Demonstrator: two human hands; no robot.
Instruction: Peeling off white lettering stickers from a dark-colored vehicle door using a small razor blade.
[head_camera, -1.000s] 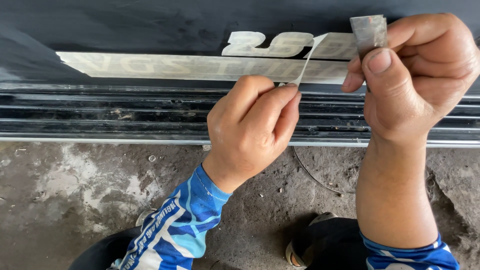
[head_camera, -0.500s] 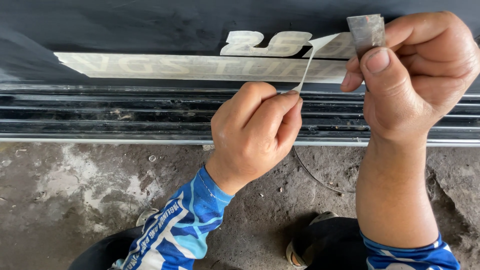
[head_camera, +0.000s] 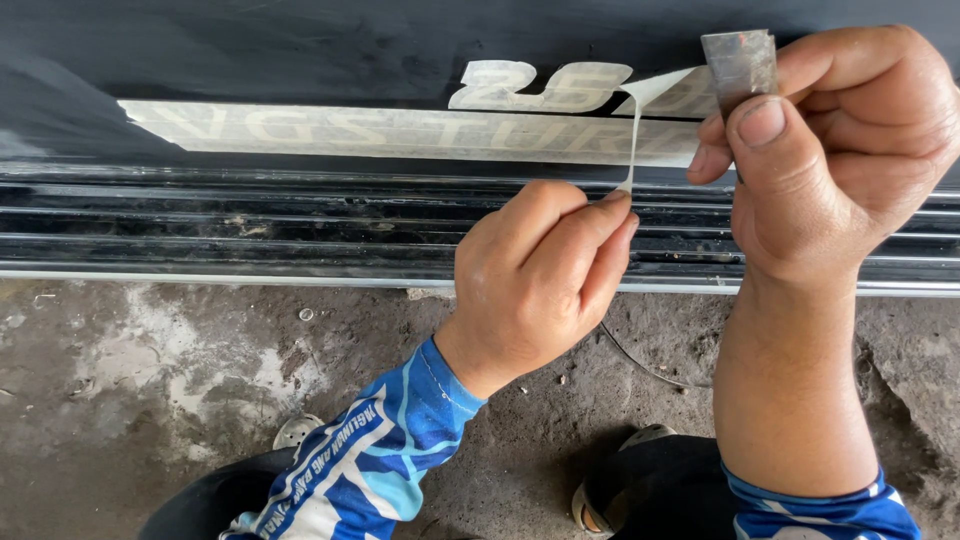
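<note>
1. Since half a second ago: left hand (head_camera: 545, 275) shifted slightly right and down; peeled strip (head_camera: 632, 140) drawn a little longer; right hand (head_camera: 840, 165) and blade unchanged in place.
2. Largest: dark body panel (head_camera: 300, 60) across top of view, glossy black, smeared grey at left edge.
3. Below panel: black ribbed sill (head_camera: 250, 225) running full width, dusty, bright lower edge.
4. Below sill: rough concrete floor (head_camera: 150, 370), stained pale at left; thin dark wire (head_camera: 640, 362) lying between the two forearms.
5. Faded whitish decal (head_camera: 400, 132) stuck along panel, long band with raised lettering block above its right part; text worn, not transcribed.
6. Blue-and-white patterned sleeve (head_camera: 370, 460) on left forearm; matching cuff at right forearm, bottom edge.
7. Right hand clenched around flat metal scraper blade (head_camera: 738, 62), thumb pressed on its face, blade tip against panel at right end of decal.
8. Left hand pinched shut on lower end of peeled strip, thumb and forefinger holding it in front of sill.
9. Peeled strip: thin, pale, taut, running from left fingertips up to decal edge just beside blade.
</note>
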